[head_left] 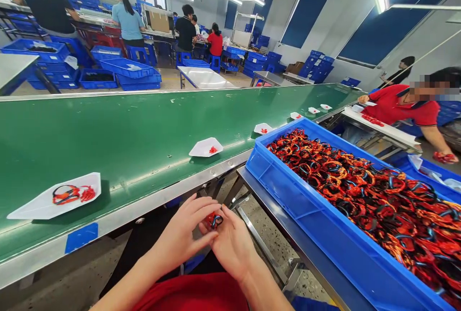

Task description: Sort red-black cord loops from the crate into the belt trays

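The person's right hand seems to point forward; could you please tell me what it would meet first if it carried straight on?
The right hand would first meet the small red-and-black looped item, which it seems already to touch, though depth is hard to judge.

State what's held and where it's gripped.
Left hand and right hand pinch a small red-and-black cord loop between their fingertips, at its lower edge.

The cord (214, 221) between my fingers (208, 204) looks like woven fabric with a slight sheen. The belt (126, 133) is smooth, glossy green PVC on a brushed steel frame (162, 196). The crate (288, 215) is glossy blue plastic, the trays (200, 150) matt white paper, and my shirt (190, 294) matt red cloth.
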The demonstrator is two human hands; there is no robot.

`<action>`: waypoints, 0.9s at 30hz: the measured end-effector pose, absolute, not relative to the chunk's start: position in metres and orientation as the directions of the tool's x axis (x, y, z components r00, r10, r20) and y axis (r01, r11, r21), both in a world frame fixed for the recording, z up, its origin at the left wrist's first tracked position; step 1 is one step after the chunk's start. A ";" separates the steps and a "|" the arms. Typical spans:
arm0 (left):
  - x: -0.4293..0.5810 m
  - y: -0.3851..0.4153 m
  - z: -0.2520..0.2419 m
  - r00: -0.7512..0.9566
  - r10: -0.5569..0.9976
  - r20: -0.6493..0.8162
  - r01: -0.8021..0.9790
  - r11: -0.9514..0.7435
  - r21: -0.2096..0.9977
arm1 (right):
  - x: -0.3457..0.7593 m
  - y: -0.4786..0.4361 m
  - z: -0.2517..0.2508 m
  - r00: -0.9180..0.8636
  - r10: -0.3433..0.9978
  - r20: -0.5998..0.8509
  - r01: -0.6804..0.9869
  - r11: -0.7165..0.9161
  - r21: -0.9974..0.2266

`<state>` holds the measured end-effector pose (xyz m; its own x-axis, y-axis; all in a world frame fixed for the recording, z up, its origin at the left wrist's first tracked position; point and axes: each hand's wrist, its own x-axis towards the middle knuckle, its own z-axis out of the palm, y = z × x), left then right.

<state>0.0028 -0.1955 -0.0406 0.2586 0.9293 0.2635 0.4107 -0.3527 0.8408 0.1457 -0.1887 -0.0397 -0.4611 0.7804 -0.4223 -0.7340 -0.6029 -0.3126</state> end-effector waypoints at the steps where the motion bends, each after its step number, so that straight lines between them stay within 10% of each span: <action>1: 0.004 -0.193 -0.042 0.262 0.933 0.248 0.413 -0.341 0.845 | 0.146 -0.190 -0.039 -0.475 0.774 -0.419 -0.729 -0.612 -0.307; 10: 0.004 -0.188 -0.041 0.155 0.987 -0.033 0.300 -0.015 0.954 | 0.148 -0.199 -0.042 -0.556 0.719 -0.417 -0.641 -0.690 -0.335; 15: -0.002 -0.177 -0.034 0.071 0.995 0.076 0.346 -0.096 0.933 | 0.153 -0.199 -0.041 -0.547 0.720 -0.427 -0.611 -0.693 -0.383; 20: -0.029 -0.118 -0.009 -0.103 0.936 0.336 0.630 -0.200 0.751 | 0.166 -0.206 -0.042 -0.534 0.732 -0.424 -0.583 -0.682 -0.442; 27: -0.063 -0.057 0.006 -0.014 0.986 0.165 0.893 -0.061 0.445 | 0.208 -0.223 -0.063 -0.488 0.768 -0.414 -0.564 -0.640 -0.522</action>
